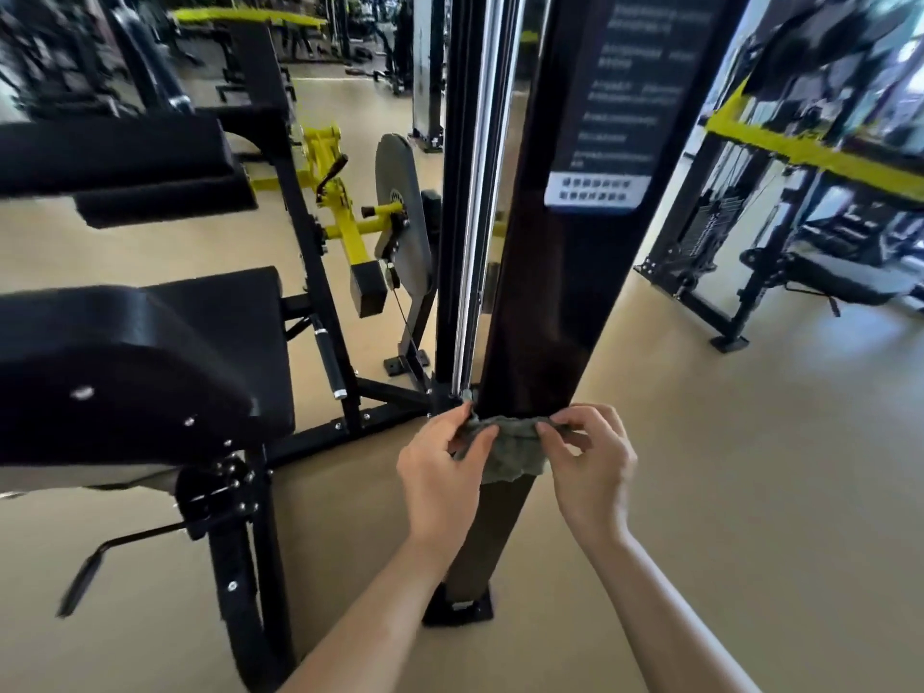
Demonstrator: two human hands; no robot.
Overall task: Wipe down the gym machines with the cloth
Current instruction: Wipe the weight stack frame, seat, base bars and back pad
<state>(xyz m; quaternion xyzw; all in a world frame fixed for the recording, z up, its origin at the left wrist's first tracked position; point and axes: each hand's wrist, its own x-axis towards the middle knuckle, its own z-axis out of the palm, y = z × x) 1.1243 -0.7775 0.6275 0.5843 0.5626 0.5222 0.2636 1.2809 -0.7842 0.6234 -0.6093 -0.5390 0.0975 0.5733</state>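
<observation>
A: Room around the work spot?

B: The black upright post runs top to bottom, mid-frame, and is bolted down on a base plate. To its right there is bare tan floor, as far as a black-and-yellow cable machine well apart at the far right.

A: And on the left?

B: It's tighter there. The chrome guide rod stands just beside the post's left edge. Further left is a black padded seat on its frame, with a strip of floor between the frame and the post. Behind are a yellow lever arm and a grey disc.

A: Anything on the post's face?

B: An instruction placard up high. Its text is too blurred to read.

A: Where's the cloth?

B: The grey-green cloth is low on the post, stretched across the front face, above the base plate. Its lower edge hangs loose. I can't tell whether it is pressed against the post.

A: Hands?

B: Both forearms come up from the bottom edge, one either side of the post. The left hand pinches the cloth's left end between thumb and curled fingers. The right hand pinches the right end the same way, with its other fingers curled under. The backs of both hands face the camera.
</observation>
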